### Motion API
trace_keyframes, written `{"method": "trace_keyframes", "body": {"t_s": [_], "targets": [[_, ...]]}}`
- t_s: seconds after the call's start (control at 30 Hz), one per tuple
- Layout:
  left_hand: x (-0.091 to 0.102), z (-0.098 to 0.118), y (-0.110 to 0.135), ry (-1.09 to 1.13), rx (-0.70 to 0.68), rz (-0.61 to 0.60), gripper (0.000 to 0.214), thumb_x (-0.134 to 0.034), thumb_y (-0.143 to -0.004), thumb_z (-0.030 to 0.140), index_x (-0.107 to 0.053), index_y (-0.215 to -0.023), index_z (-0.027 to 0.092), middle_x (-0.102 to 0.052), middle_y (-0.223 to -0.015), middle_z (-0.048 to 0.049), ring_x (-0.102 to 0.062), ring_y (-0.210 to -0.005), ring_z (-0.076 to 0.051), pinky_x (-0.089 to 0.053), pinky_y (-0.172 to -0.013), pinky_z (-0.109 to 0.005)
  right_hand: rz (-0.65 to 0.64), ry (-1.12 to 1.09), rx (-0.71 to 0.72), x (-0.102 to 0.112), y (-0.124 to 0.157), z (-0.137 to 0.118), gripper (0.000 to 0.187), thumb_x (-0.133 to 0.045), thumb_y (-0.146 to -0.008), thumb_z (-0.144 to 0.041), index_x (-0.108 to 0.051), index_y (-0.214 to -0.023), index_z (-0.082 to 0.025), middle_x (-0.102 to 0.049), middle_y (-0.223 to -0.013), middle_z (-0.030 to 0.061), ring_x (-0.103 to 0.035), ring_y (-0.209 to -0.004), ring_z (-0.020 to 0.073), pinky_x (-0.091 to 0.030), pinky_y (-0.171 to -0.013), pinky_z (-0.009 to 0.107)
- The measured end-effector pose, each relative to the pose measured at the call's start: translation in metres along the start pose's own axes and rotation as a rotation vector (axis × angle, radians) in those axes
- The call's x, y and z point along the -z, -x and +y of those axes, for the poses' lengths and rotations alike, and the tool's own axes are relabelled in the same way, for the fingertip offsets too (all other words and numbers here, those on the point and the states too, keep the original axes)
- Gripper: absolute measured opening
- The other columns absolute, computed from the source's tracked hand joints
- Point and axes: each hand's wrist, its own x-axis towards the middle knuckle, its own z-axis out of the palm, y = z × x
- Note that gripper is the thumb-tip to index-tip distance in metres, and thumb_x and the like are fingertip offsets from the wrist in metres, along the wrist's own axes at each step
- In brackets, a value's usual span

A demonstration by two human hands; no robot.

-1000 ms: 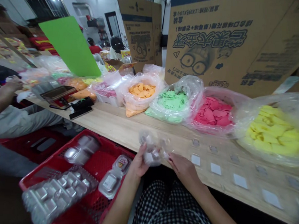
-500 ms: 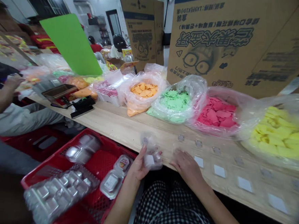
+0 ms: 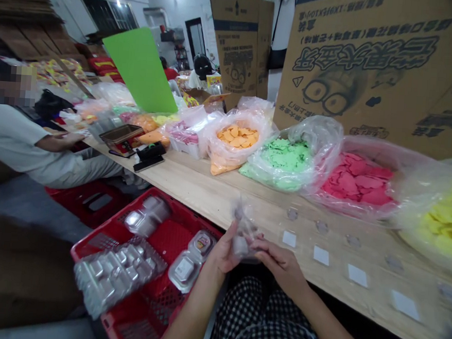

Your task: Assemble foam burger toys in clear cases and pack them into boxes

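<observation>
My left hand (image 3: 223, 253) and my right hand (image 3: 279, 260) meet at the near edge of the wooden table (image 3: 194, 185), both closed on a stack of small clear plastic containers (image 3: 244, 232) held between them. To their right a row of several clear containers with white square labels (image 3: 321, 255) lies open on the table. Behind the row stand open plastic bags of flat pieces: orange (image 3: 236, 139), green (image 3: 284, 158), pink (image 3: 355, 178) and yellow (image 3: 445, 221).
A red basket (image 3: 150, 309) at my lower left holds clear plastic trays (image 3: 113, 278) and closed small containers (image 3: 188, 265). Large cardboard boxes (image 3: 372, 66) stand behind the bags. A seated person in a white shirt (image 3: 22, 145) works at the table's left end, near a green board (image 3: 142, 70).
My right hand came back from the table edge to the clear containers in my left hand. The view shifted to the left, showing more of the seated person.
</observation>
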Motion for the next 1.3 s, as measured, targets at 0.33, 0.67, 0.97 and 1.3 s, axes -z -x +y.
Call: {"method": "trace_keyframes", "body": {"t_s": [0.33, 0.67, 0.97, 1.3], "targets": [[0.021, 0.037, 0.017, 0.058, -0.213, 0.267, 0.041, -0.05, -0.079, 0.046, -0.057, -0.096, 0.01, -0.061, -0.094, -0.0122, -0.06, -0.085, -0.021, -0.047, -0.08, -0.041, -0.048, 0.773, 0.111, -0.032, -0.036, 0.055, 0.017, -0.044, -0.088, -0.022, -0.059, -0.089, -0.014, -0.065, -0.089, 0.009, -0.06, -0.086, 0.0212, -0.047, -0.081, 0.035], [0.025, 0.034, 0.016, 0.086, -0.196, 0.217, 0.041, -0.049, -0.079, 0.047, -0.056, -0.1, 0.012, -0.06, -0.1, -0.0123, -0.058, -0.096, -0.024, -0.045, -0.084, -0.046, -0.033, 0.851, 0.051, -0.029, -0.033, 0.06, 0.015, -0.053, -0.083, -0.025, -0.057, -0.09, -0.011, -0.064, -0.092, 0.0129, -0.059, -0.09, 0.0241, -0.047, -0.081, 0.037], [0.01, 0.03, 0.015, 0.017, -0.098, 0.17, 0.059, -0.044, -0.076, 0.057, -0.057, -0.101, 0.005, -0.063, -0.096, -0.018, -0.057, -0.098, -0.027, -0.041, -0.09, -0.04, -0.265, 0.164, 0.277, -0.036, -0.038, 0.005, 0.035, -0.048, -0.086, -0.033, -0.05, -0.119, -0.021, -0.052, -0.123, 0.004, -0.043, -0.118, 0.0169, -0.028, -0.105, 0.039], [0.02, 0.044, 0.025, 0.024, -0.171, 0.11, 0.054, -0.044, -0.077, 0.055, -0.057, -0.101, 0.008, -0.064, -0.088, -0.0129, -0.062, -0.081, -0.021, -0.048, -0.079, -0.037, -0.072, -0.113, -0.013, -0.04, -0.049, -0.005, 0.021, -0.048, -0.086, -0.033, -0.061, -0.1, -0.024, -0.065, -0.1, -0.0004, -0.06, -0.094, 0.016, -0.047, -0.084, 0.028]]}}
